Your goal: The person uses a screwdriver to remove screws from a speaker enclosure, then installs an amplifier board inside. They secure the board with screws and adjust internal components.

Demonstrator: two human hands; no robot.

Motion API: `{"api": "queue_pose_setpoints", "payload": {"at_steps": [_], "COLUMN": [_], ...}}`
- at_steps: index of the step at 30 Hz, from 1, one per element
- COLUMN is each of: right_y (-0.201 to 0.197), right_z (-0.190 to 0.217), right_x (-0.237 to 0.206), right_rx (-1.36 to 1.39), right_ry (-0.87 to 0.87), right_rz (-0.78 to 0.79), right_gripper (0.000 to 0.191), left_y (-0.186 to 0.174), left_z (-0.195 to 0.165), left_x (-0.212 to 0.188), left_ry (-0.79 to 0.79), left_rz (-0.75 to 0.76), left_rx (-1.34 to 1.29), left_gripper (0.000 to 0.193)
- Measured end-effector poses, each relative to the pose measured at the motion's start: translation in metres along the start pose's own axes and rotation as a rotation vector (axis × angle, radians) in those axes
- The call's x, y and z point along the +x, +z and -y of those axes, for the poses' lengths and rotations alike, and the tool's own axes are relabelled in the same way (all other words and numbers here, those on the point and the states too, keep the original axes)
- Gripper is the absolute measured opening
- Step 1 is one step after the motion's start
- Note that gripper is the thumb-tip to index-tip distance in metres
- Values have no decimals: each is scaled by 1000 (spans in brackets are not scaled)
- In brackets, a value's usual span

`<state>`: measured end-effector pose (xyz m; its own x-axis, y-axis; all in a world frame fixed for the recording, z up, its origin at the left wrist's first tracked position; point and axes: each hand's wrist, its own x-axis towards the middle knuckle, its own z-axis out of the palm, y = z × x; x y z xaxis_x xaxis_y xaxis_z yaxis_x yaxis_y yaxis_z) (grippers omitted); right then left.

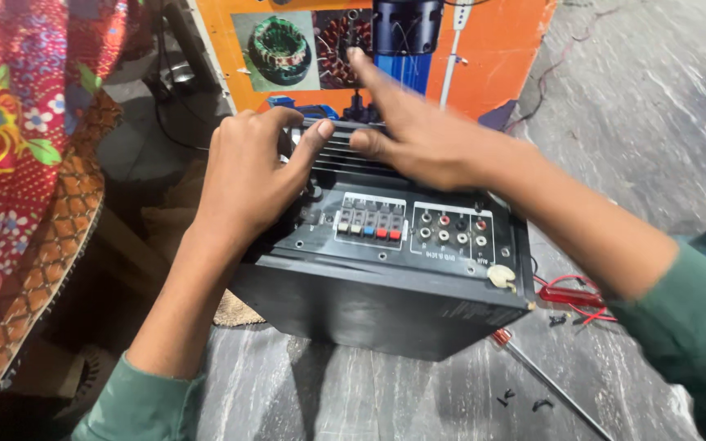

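A black speaker-amplifier box (386,306) lies on the grey floor with its rear panel facing up, showing colored spring terminals (368,229) and round jacks (451,233). My left hand (247,175) rests on the panel's left part, thumb pressed onto the ribbed black heat sink (345,155). My right hand (418,135) lies over the far side of the heat sink, thumb on the ribs and index finger stretched upward. Neither hand holds a loose thing.
An orange poster board (500,49) with motor pictures stands behind the box. A red floral cloth (18,122) fills the left side. Red wires (569,294), a red-handled screwdriver (545,376) and small black screws (525,400) lie on the floor at right.
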<state>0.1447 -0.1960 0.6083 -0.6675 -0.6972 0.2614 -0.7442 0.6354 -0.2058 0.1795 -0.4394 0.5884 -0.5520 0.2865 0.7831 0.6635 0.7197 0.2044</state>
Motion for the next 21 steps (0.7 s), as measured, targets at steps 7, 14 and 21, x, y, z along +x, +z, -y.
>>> {"api": "queue_pose_setpoints", "payload": {"at_steps": [7, 14, 21], "right_y": [14, 6, 13], "right_z": [-21, -41, -60], "right_x": [-9, -25, -45], "right_rx": [148, 864, 751], "right_ry": [-156, 13, 117], "right_rz": [-263, -666, -652], "right_gripper": [75, 44, 24], "left_y": [9, 33, 63], "left_z": [-14, -58, -62], "left_x": [-2, 14, 30], "left_ry": [134, 385, 287], "left_rz": [-23, 180, 408], "left_rx": [407, -51, 3], "left_gripper": [54, 76, 63]}}
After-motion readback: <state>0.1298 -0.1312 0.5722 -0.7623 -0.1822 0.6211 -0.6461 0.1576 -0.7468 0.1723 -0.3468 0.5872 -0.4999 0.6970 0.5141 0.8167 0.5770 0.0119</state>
